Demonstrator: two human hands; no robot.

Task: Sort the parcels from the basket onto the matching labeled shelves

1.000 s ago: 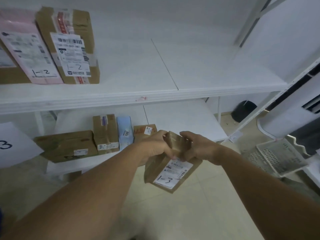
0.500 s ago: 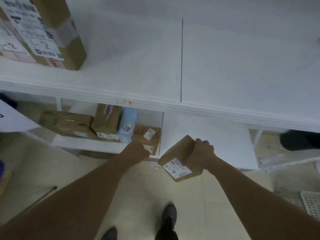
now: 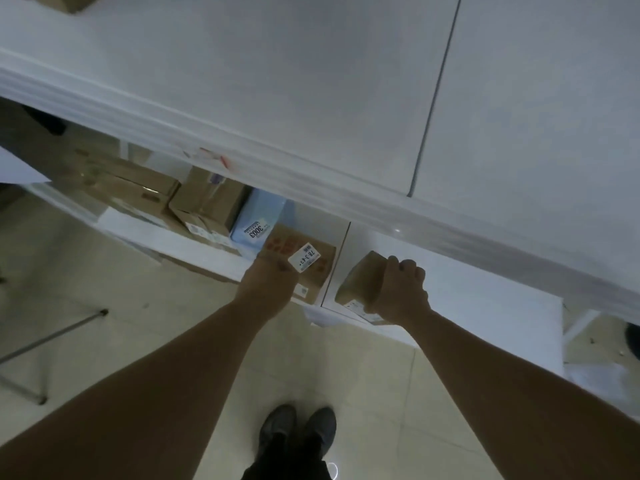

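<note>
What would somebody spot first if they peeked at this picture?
Two bare arms reach in from the bottom of the view. The right hand grips a brown parcel at the front edge of the low shelf. Just beside it, the left hand touches a cardboard box with a white sticker. A big white upper shelf fills the top.

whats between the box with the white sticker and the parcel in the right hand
Only bare lower shelf with its dark panel seam separates the stickered box from the parcel in the right hand, seen in the head view.
</note>
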